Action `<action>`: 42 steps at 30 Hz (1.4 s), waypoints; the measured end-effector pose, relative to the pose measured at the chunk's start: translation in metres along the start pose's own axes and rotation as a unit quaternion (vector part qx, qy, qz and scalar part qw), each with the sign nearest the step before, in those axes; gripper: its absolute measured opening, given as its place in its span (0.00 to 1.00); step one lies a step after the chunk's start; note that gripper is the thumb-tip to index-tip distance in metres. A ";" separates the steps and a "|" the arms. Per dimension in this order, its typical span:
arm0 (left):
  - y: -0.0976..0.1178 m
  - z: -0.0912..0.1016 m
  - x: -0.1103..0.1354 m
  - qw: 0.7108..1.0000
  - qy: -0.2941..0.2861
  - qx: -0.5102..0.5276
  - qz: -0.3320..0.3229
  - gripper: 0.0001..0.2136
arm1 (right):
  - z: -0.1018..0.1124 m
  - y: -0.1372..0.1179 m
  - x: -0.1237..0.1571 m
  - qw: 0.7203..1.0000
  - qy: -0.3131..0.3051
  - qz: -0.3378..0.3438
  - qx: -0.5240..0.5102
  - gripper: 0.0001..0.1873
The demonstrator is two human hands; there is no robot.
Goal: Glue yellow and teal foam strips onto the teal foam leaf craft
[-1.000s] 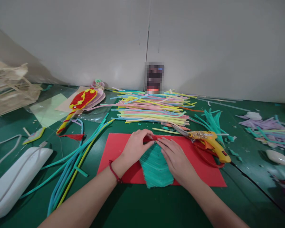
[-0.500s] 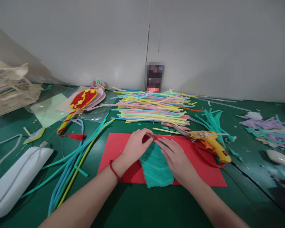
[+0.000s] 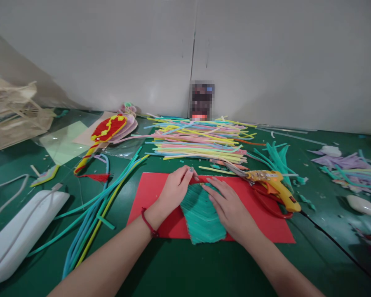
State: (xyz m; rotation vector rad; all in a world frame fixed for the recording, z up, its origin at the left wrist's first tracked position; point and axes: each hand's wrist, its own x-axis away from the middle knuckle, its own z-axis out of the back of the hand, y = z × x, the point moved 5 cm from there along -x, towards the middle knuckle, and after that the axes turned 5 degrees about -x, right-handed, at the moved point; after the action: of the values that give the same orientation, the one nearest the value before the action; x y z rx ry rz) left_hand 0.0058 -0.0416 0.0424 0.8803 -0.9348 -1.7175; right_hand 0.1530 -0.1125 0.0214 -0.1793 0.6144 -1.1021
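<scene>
A teal ribbed piece [image 3: 202,218], apparently made of fuzzy pipe cleaners laid side by side, lies on a red sheet [image 3: 266,225] in front of me. My left hand [image 3: 176,187] is over its upper left edge, thumb and forefinger pinched together; whatever may be between the fingertips is too small to make out. My right hand [image 3: 230,204] rests on the right side of the teal piece with its fingers stretched out and nothing held. A yellow glue gun [image 3: 273,185] lies on the sheet's right side, over red-handled scissors [image 3: 270,204].
Colourful pipe cleaners [image 3: 198,140] lie in rows behind the sheet. To the left are loose blue and yellow stems [image 3: 102,210], a red-and-yellow fan-shaped craft [image 3: 109,130] and a white power strip [image 3: 34,231]. A phone-like object [image 3: 201,101], pixelated, leans on the wall. Teal stems [image 3: 278,161] lie right.
My left hand has shifted slightly left and its fingertips have lifted off the top of the teal piece, baring more of that edge. The right hand stays nearly in place.
</scene>
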 end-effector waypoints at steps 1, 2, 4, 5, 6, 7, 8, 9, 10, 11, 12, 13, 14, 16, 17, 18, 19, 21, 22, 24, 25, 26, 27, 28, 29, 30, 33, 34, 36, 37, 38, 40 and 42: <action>-0.001 0.000 0.000 1.000 -0.001 0.001 0.002 0.13 | 0.000 0.000 0.000 1.000 -0.002 -0.002 0.001 0.19; -0.002 0.000 0.000 1.000 -0.001 0.002 0.004 0.13 | 0.000 0.000 0.000 1.000 -0.004 -0.003 0.001 0.19; -0.004 -0.001 0.000 1.000 -0.002 0.005 0.004 0.13 | 0.000 0.000 0.000 1.000 -0.005 -0.003 0.003 0.19; -0.005 -0.001 0.000 1.000 -0.001 0.008 0.003 0.13 | 0.000 -0.001 0.000 1.000 -0.005 -0.004 0.003 0.19; -0.006 -0.001 0.000 1.000 0.000 0.011 0.001 0.13 | 0.000 -0.001 0.000 1.000 -0.004 -0.005 0.004 0.19; -0.006 -0.001 0.000 1.000 0.001 0.015 -0.001 0.13 | 0.000 -0.001 0.000 1.000 -0.003 -0.006 0.004 0.19; -0.007 -0.001 0.000 1.000 0.002 0.018 -0.003 0.13 | 0.000 0.000 0.000 1.000 -0.002 -0.007 0.003 0.19; -0.007 -0.001 0.000 1.000 0.002 0.020 -0.004 0.13 | 0.000 0.000 0.000 1.000 0.000 -0.010 0.003 0.19; -0.007 -0.001 0.000 1.000 0.002 0.022 -0.005 0.13 | 0.000 0.000 0.000 1.000 0.000 -0.012 0.004 0.19; -0.008 -0.001 0.000 1.000 0.002 0.024 -0.005 0.13 | -0.001 0.001 0.000 1.000 -0.001 -0.015 0.006 0.19; -0.008 -0.001 0.000 1.000 0.003 0.026 -0.004 0.13 | -0.001 0.001 0.000 1.000 -0.002 -0.017 0.008 0.19; -0.008 -0.001 0.000 1.000 0.003 0.028 -0.004 0.14 | -0.001 0.001 0.001 1.000 -0.004 -0.018 0.011 0.19; -0.008 -0.001 0.000 1.000 0.003 0.029 -0.003 0.14 | -0.002 0.002 0.001 1.000 -0.007 -0.018 0.014 0.19; -0.009 -0.001 0.000 0.999 0.004 0.032 -0.002 0.14 | -0.002 0.001 0.001 1.000 -0.009 -0.016 0.017 0.19; -0.009 -0.002 0.000 0.999 0.002 0.033 -0.003 0.14 | -0.002 0.001 0.001 1.000 -0.009 -0.016 0.017 0.19; -0.009 -0.002 0.000 0.999 0.002 0.035 -0.003 0.14 | -0.001 0.001 0.001 1.000 -0.009 -0.016 0.017 0.19; -0.009 -0.002 0.000 0.999 0.002 0.036 -0.003 0.14 | -0.001 0.001 0.000 1.000 -0.009 -0.017 0.016 0.19; -0.010 -0.002 0.000 0.999 0.001 0.040 -0.003 0.14 | -0.001 0.001 0.000 1.000 -0.007 -0.020 0.016 0.20; -0.010 -0.002 0.000 0.999 0.001 0.040 -0.003 0.14 | 0.000 0.001 0.000 1.000 -0.007 -0.022 0.017 0.20; -0.010 -0.002 -0.001 0.999 0.002 0.040 -0.002 0.13 | 0.000 0.000 0.000 1.000 -0.009 -0.024 0.017 0.20; -0.010 -0.002 -0.001 0.999 0.002 0.039 -0.002 0.13 | 0.000 0.000 0.000 1.000 -0.011 -0.023 0.018 0.20; -0.010 -0.002 -0.001 0.999 0.002 0.039 -0.002 0.13 | 0.000 0.000 0.000 0.999 -0.013 -0.021 0.020 0.20; -0.010 -0.002 -0.001 0.999 0.002 0.040 -0.003 0.13 | -0.001 0.000 0.000 0.999 -0.014 -0.020 0.023 0.20; -0.010 -0.002 -0.001 0.999 0.002 0.041 -0.004 0.13 | -0.001 0.000 0.000 0.999 -0.014 -0.018 0.025 0.20; -0.009 -0.002 -0.001 0.999 0.002 0.043 -0.004 0.13 | -0.001 0.000 0.000 0.999 -0.014 -0.018 0.028 0.20; -0.009 -0.002 -0.001 0.999 0.002 0.044 -0.004 0.13 | -0.001 0.000 0.000 0.999 -0.013 -0.019 0.030 0.20; -0.009 -0.002 0.000 0.999 0.003 0.044 -0.004 0.13 | -0.001 0.001 0.000 0.999 -0.014 -0.021 0.034 0.20; -0.009 -0.001 0.000 0.999 0.003 0.043 -0.004 0.14 | -0.001 0.001 0.000 0.999 -0.015 -0.022 0.034 0.20; -0.009 -0.001 0.000 0.999 0.002 0.040 -0.003 0.14 | -0.001 0.001 0.000 0.999 -0.012 -0.023 0.032 0.20; -0.008 -0.001 0.000 0.999 0.002 0.038 -0.003 0.14 | 0.000 0.001 0.000 0.999 -0.008 -0.024 0.030 0.20; -0.009 -0.001 0.000 0.999 0.003 0.038 -0.002 0.14 | 0.000 0.001 0.000 0.999 -0.003 -0.026 0.027 0.20; -0.009 -0.001 -0.001 0.999 0.004 0.037 -0.001 0.14 | 0.001 0.002 0.000 0.999 0.005 -0.031 0.023 0.20; -0.009 -0.001 -0.001 0.999 0.005 0.036 -0.001 0.14 | 0.000 0.003 0.000 0.999 0.010 -0.033 0.019 0.20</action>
State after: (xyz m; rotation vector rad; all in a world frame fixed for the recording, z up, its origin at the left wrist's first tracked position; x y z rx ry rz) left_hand 0.0037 -0.0388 0.0339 0.9363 -0.9955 -1.6880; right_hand 0.1556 -0.1115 0.0203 -0.1567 0.6091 -1.1797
